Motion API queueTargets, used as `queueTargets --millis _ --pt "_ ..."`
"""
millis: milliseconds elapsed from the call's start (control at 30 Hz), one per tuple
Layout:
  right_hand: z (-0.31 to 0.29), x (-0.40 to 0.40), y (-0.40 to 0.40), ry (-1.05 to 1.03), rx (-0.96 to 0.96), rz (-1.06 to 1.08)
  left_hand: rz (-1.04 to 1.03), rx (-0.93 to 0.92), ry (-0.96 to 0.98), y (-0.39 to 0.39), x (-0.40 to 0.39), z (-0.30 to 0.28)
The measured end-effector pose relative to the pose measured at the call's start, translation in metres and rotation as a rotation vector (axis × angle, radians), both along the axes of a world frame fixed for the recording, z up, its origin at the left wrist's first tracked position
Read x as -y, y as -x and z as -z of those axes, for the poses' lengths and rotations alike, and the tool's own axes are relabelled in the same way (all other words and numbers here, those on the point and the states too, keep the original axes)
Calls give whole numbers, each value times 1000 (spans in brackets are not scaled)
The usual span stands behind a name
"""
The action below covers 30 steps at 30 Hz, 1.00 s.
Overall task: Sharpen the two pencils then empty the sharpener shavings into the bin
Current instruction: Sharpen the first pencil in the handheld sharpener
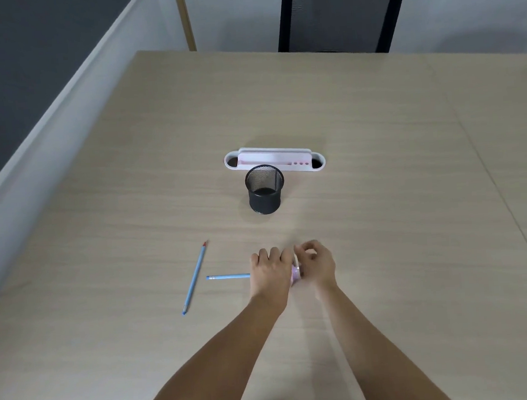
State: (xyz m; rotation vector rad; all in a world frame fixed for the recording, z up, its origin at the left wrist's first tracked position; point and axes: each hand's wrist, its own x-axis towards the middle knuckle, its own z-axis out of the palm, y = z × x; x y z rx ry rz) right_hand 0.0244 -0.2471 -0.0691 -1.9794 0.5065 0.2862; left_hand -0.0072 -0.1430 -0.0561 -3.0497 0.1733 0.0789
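Note:
A blue pencil sticks out leftward from my left hand, which is closed around it; its eraser end points left. A small pink sharpener shows between my two hands, and my right hand grips it; the pencil's tip is hidden there. A second blue pencil with a red tip lies loose on the table to the left, angled away from me. The black mesh bin stands upright beyond my hands.
A white and pink desk organiser lies just behind the bin. The wooden table stretches wide on all sides. A black chair stands at the far edge, and a wall runs along the left.

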Motion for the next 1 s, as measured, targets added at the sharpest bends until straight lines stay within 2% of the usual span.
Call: queueTargets --millis 133,233,333,500,600,700,833,1000 --pt "17 -1 31 157 5 -57 -28 -10 11 -2 0 -1" --pt "16 -3 67 183 53 -42 -29 -38 6 -2 1 -3" --pt "-7 2 79 57 95 -78 -35 -70 16 -4 1 1" --pt "-26 13 31 -128 93 -159 5 -56 18 -6 1 10" --pt "-11 7 5 -4 138 -173 1 -34 8 -5 1 5" --pt "12 2 -2 44 68 -109 -9 -19 2 -3 1 5" --pt "26 -4 24 94 -2 -52 -32 -46 1 -4 1 1" --pt "9 -2 76 142 4 -123 -35 -84 -1 -4 3 3"
